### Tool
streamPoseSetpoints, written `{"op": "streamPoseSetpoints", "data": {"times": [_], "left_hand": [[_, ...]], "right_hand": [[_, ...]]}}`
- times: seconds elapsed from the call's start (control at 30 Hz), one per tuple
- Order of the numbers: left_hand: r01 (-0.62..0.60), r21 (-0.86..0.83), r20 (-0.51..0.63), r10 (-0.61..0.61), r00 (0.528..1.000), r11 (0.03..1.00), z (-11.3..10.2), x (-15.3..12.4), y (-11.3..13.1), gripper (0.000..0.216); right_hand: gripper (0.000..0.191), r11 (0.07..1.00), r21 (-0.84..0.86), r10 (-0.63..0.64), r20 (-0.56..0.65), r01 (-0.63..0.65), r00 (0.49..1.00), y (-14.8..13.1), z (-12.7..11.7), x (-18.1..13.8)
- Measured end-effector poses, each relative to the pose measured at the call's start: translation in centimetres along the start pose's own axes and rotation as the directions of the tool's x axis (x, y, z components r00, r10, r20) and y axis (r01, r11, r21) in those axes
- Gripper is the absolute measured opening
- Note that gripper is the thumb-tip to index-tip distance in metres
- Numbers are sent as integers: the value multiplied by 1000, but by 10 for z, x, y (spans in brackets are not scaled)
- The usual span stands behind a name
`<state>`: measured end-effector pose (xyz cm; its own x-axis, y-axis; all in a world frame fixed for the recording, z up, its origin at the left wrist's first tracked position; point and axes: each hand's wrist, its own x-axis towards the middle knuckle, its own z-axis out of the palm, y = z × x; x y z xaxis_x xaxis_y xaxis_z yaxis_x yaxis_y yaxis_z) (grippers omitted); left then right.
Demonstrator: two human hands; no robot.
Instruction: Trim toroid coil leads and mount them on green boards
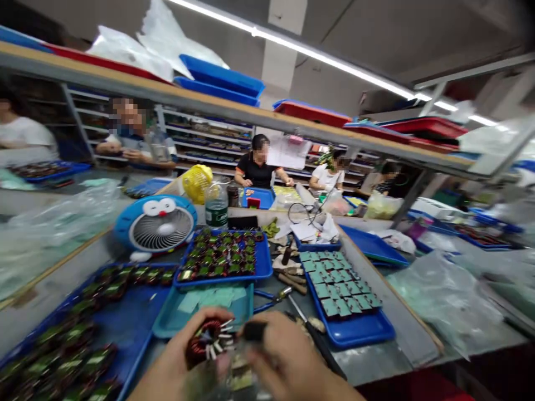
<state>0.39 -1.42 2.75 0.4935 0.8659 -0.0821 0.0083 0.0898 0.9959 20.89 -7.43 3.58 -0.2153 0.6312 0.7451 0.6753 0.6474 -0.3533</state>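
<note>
In the head view, my left hand (178,356) is wrapped around a toroidal coil (204,341) with dark red wire windings and several white-sleeved leads pointing right. Close beside it, my right hand (288,356) is closed and smeared by motion. Something black (254,331) shows at its fingers, but what it is I cannot make out. Below the coil, between the hands, is a blurred pale shape. Just beyond the hands lies a teal tray (163,320) with light green sheets (209,298) in it.
Blue trays of coil parts stand at left (144,312) and centre (263,256); another blue tray (359,331) at right carries green-topped pieces. Pliers (267,301) and a black-handled tool (321,345) lie between. A blue fan (163,225) and bottle (216,206) stand behind. Several people sit farther off.
</note>
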Motion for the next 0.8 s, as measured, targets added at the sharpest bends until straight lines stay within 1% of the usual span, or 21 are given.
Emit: {"op": "streamPoseSetpoints", "data": {"times": [0.03,0.07,0.1,0.13,0.17,0.2,0.3,0.4,0.47,0.6,0.67,0.73,0.8], "left_hand": [[-64,76,45,60,997,995,-3,-2,5,45],[-122,156,133,102,986,980,-5,-3,12,40],[-159,228,216,109,970,961,-6,-3,18,37],[-186,280,262,111,959,942,-6,-3,24,33],[-210,321,299,111,948,924,-4,-3,29,31],[-222,344,312,112,943,912,-2,-2,33,30],[-229,396,305,108,946,889,4,-2,36,32],[-236,467,292,103,951,852,6,-2,33,32],[-252,524,286,111,952,814,6,-3,30,31],[-304,613,285,156,946,729,7,-5,27,29],[-333,629,271,204,941,703,9,-8,24,28],[-375,626,264,266,927,684,10,-10,20,28],[-409,621,264,314,912,668,10,-10,14,28]], "right_hand": [[24,982,76,168,37,-171,985,-3,-2,-4],[26,953,114,271,82,-280,959,-4,-4,-7],[31,936,129,312,128,-328,941,-5,-7,-9],[33,938,127,300,170,-323,939,-5,-10,-9],[33,953,116,253,213,-281,944,-4,-13,-8],[31,970,96,195,253,-225,948,-4,-16,-6],[25,997,8,68,325,-75,943,-4,-25,3],[26,999,-34,15,392,-2,920,-5,-32,8],[22,998,-53,-13,422,39,906,-4,-34,8],[9,978,-149,-71,407,143,911,-3,-31,7],[14,964,-202,-84,391,174,916,-4,-28,4],[21,958,-225,-99,314,175,944,-6,-22,-2],[18,971,-197,-99,186,135,978,-7,-14,-11]]}}
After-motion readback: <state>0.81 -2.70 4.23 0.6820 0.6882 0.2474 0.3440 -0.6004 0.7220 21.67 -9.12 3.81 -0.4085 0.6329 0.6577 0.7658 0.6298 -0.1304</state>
